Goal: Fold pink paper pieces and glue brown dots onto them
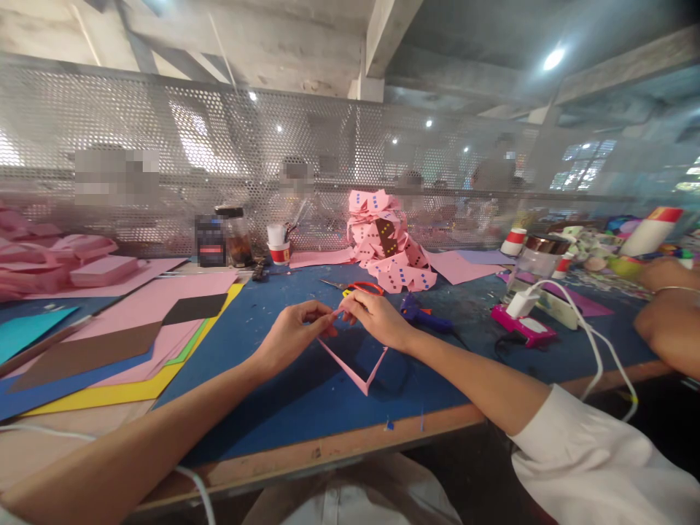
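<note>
Both hands meet over the blue table surface, pinching a folded pink paper strip (pixel 350 370) between them. My left hand (pixel 298 328) closes thumb and fingers on one part of it. Beside it my right hand (pixel 375 315) pinches the strip at nearly the same spot. From the fingers the strip hangs in an angular, V-like loop above the table. Just beyond the hands lie scissors (pixel 364 287) with red and yellow handles. A blue glue gun (pixel 429 315) rests right of my right hand.
A heap of pink pieces with coloured dots (pixel 383 240) stands at the back. Coloured sheets (pixel 125 350) lie left, near pink stacks (pixel 103 270). On the right are a pink power strip (pixel 522 324) with a white cable and another person's arm (pixel 670 321). A perforated screen (pixel 317 153) rises behind.
</note>
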Motion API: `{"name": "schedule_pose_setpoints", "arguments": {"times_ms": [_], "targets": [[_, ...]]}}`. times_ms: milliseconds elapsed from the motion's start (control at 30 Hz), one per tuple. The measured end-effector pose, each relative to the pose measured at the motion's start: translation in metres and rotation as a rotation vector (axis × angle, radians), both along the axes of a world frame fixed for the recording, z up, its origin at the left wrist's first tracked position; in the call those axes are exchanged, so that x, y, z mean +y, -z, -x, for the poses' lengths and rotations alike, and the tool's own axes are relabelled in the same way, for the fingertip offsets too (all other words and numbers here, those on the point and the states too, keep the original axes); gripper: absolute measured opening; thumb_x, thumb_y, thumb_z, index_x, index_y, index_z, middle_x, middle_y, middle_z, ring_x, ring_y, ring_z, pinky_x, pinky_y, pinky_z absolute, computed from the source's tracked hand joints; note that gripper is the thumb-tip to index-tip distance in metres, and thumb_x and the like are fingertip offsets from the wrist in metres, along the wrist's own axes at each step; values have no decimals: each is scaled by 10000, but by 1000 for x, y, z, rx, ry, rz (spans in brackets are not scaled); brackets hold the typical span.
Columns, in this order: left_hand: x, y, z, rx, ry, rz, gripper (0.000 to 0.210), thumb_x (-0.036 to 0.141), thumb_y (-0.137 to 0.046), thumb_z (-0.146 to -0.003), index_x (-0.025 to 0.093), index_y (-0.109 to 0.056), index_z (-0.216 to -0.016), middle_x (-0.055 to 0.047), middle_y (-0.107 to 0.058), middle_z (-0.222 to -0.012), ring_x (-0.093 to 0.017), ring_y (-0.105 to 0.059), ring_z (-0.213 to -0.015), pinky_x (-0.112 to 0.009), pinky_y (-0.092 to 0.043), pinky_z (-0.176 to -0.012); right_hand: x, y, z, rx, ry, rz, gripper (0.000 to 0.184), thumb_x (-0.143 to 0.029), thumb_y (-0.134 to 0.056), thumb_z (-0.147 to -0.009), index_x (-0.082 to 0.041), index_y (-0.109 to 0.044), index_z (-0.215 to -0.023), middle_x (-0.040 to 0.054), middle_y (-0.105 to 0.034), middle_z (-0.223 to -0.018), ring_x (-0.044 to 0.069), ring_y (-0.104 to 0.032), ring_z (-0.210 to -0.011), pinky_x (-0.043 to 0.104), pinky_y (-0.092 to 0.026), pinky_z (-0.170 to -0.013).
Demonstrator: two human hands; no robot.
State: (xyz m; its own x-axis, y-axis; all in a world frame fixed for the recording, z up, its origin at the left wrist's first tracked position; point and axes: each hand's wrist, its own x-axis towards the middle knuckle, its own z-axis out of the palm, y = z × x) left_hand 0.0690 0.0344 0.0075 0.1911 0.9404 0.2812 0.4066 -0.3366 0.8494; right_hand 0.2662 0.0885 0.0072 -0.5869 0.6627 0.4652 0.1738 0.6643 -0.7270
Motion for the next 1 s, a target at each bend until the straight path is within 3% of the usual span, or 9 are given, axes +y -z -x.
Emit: {"name": "schedule_pose_setpoints", "arguments": {"times_ms": [333,633,1000], "targets": [[-1,0,-1,23,15,3,327,480,-594,-878,168,-686,-912,-37,-744,-785,-193,-660,-761,-290,-484,-725,5,4,0,-51,75,-106,256,-399,-503,-973,-198,-576,-832,4,-654,-751,139,-633,-691,267,-490,-676],[0,0,1,11,-6,-3,314,471,-592,-879,169,-679,-897,-39,-743,-785,-189,-657,-755,-280,-471,-711,0,0,0,1,-6,12,293,-394,-436,-1000,-184,-614,-899,23,-661,-807,139,-650,-718,271,-528,-704],[-1,1,0,9,14,-2,340,491,-595,-867,169,-695,-914,-46,-747,-787,-203,-666,-760,-295,-485,-723,3,4,0,-50,69,-93,286,-431,-494,-973,-197,-591,-838,5,-657,-749,141,-636,-691,272,-501,-681]]}}
